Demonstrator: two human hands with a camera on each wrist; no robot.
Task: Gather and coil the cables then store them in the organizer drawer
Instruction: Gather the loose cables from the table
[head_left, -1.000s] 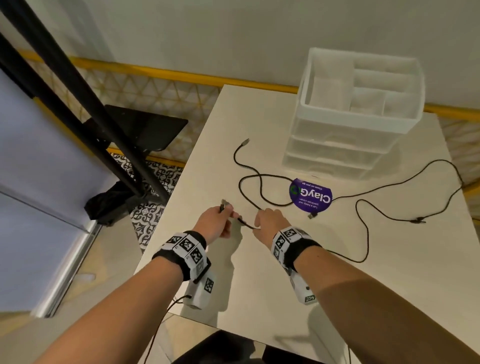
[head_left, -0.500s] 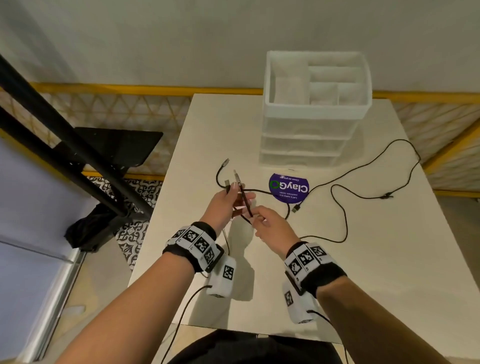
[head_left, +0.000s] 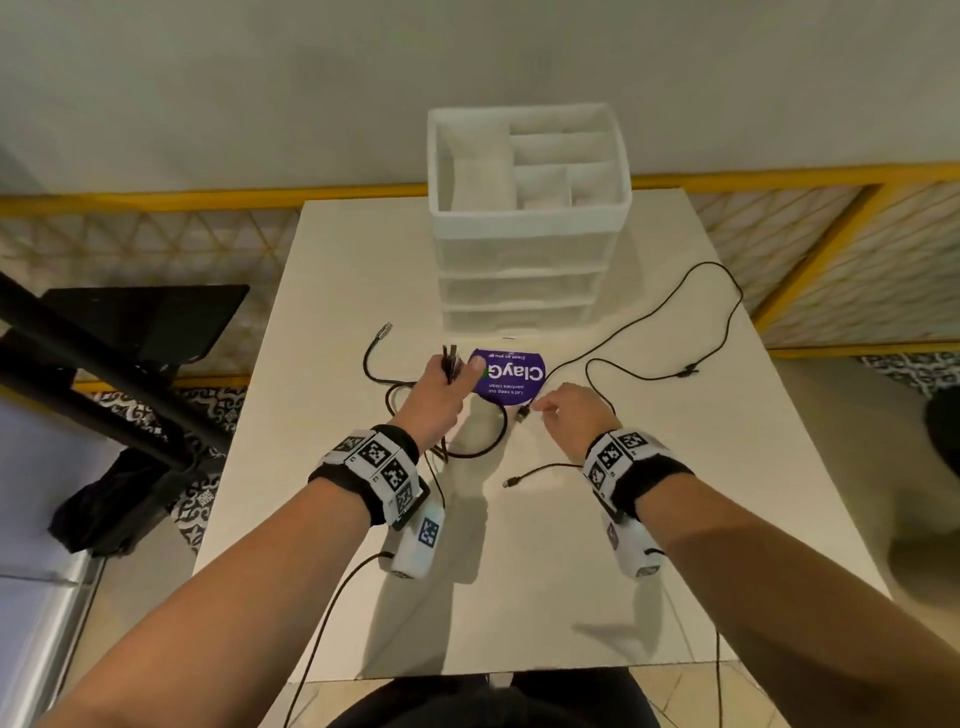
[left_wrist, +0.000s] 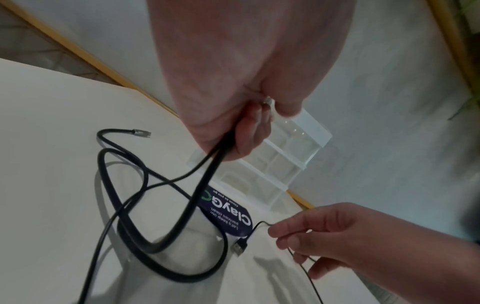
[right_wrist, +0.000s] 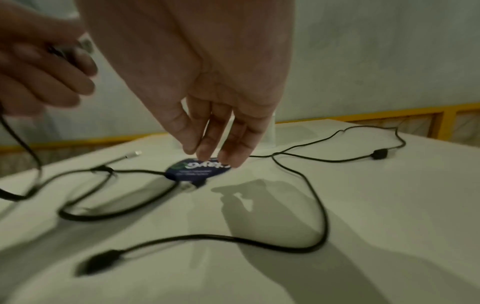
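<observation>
My left hand (head_left: 457, 371) grips a folded bunch of the thick black cable (head_left: 488, 447), its ends sticking up above the fist; the left wrist view shows the strands running down from the fist (left_wrist: 249, 123) to a loop (left_wrist: 155, 246) on the table. One connector end (head_left: 385, 328) lies free. My right hand (head_left: 540, 410) hovers with fingers hanging straight (right_wrist: 207, 152) by the thin cable's USB plug (head_left: 522, 414) and holds nothing. The thin cable (head_left: 688, 370) sprawls to the right. The white drawer organizer (head_left: 524, 291) stands behind, drawers closed.
A purple round sticker (head_left: 511, 376) lies flat in front of the organizer. The white table (head_left: 675, 519) is small, with edges close on every side. A black stand (head_left: 104, 364) and a black bag (head_left: 114, 499) are on the floor to the left.
My right hand let go of the thick cable and moved right to the thin cable's plug. My left hand kept the folded cable and moved up and away from me.
</observation>
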